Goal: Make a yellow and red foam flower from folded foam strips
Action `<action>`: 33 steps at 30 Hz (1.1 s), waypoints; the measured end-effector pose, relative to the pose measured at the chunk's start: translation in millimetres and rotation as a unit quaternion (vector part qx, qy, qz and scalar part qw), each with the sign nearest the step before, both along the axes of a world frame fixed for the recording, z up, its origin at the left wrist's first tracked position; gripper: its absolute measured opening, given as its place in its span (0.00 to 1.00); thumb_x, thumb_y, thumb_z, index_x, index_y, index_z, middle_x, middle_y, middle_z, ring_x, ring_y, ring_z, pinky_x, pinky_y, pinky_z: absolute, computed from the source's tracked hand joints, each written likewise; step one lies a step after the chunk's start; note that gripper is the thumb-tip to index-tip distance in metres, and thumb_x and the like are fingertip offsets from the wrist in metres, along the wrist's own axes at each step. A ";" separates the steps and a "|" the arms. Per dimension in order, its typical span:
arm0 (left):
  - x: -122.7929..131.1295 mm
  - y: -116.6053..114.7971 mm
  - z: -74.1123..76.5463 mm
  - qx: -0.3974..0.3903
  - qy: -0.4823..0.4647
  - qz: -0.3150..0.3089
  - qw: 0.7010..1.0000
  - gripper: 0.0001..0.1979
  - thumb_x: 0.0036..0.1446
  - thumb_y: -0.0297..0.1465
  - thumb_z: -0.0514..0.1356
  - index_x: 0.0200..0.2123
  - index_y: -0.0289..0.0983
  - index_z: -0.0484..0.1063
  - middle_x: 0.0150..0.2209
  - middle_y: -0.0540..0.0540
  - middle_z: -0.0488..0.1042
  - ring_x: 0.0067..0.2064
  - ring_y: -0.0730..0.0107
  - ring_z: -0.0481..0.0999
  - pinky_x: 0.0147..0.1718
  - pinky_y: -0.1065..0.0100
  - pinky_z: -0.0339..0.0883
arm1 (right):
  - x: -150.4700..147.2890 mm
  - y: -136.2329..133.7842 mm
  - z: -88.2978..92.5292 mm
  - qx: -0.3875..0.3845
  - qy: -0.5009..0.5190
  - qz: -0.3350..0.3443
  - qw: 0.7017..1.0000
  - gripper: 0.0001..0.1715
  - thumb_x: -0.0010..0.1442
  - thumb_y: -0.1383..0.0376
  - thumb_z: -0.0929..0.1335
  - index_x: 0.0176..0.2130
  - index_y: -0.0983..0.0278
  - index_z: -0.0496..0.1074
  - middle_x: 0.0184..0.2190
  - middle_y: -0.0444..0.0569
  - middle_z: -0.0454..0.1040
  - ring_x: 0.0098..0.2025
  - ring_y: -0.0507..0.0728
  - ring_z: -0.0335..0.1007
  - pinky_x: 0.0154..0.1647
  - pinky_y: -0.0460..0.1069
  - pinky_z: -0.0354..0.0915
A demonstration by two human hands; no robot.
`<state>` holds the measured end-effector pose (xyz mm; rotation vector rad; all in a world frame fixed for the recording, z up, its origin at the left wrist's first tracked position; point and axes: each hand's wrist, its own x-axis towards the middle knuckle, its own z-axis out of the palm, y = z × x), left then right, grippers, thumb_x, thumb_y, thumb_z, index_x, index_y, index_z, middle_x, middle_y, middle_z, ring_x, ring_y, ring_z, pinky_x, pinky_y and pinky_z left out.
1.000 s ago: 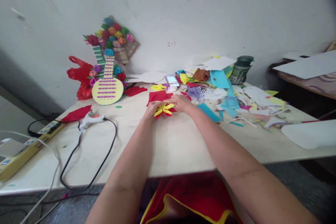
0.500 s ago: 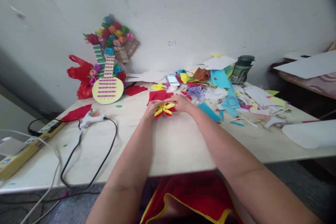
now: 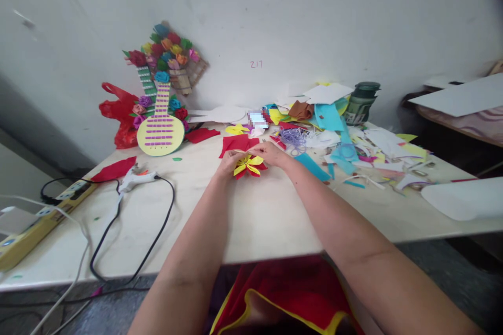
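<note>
Between my two hands is a paper flower [image 3: 250, 166] with yellow inner petals and red outer petals, above the middle of the table. My left hand [image 3: 231, 161] is closed on the flower's left side, fingers pinching near its back edge. My right hand [image 3: 269, 154] is closed on the flower's upper right, its fingertips meeting those of the left. The fingertips are small and partly hidden by the petals. Just behind the hands lies a red sheet [image 3: 236, 144].
A white glue gun [image 3: 137, 179] with a black cord lies left, near a yellow power strip [image 3: 51, 214]. A pipa-shaped craft [image 3: 161, 135] leans by a red bag [image 3: 121, 115]. Paper scraps [image 3: 385, 146], purple string [image 3: 293, 138] and a green bottle [image 3: 362, 103] are right.
The flower has tilted and shifted slightly right and down, its petals showing a little more. Both hands keep hold, with fingertips slightly moved. The camera view has shifted a little.
</note>
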<state>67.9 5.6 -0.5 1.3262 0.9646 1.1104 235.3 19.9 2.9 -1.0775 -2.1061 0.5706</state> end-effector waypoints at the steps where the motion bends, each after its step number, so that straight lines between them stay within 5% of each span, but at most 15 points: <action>1: 0.0 0.2 -0.2 0.002 -0.002 -0.002 1.000 0.07 0.36 0.32 0.63 0.18 0.33 0.72 0.18 0.49 0.69 0.23 0.74 0.67 0.23 0.71 0.58 | 0.2 1.5 -1.3 0.005 -0.002 -0.006 1.000 0.18 0.57 0.59 0.64 0.35 0.67 0.78 0.28 0.47 0.75 0.30 0.51 0.66 0.33 0.45 0.59; 18: -2.1 2.7 -2.4 -0.002 -0.026 -0.034 0.999 0.08 0.37 0.32 0.63 0.21 0.32 0.73 0.19 0.48 0.70 0.22 0.75 0.67 0.22 0.72 0.58 | -0.5 1.5 2.0 0.095 -0.054 -0.035 0.993 0.12 0.57 0.65 0.65 0.33 0.66 0.78 0.34 0.50 0.74 0.34 0.52 0.67 0.36 0.46 0.60; 33: -4.0 7.2 -8.9 -0.012 -0.053 -0.053 0.997 0.06 0.39 0.29 0.64 0.22 0.30 0.74 0.22 0.45 0.72 0.24 0.72 0.70 0.24 0.72 0.61 | -1.6 4.3 -2.2 0.102 0.014 -0.019 0.995 0.10 0.52 0.68 0.67 0.31 0.61 0.79 0.36 0.48 0.73 0.37 0.53 0.69 0.36 0.47 0.64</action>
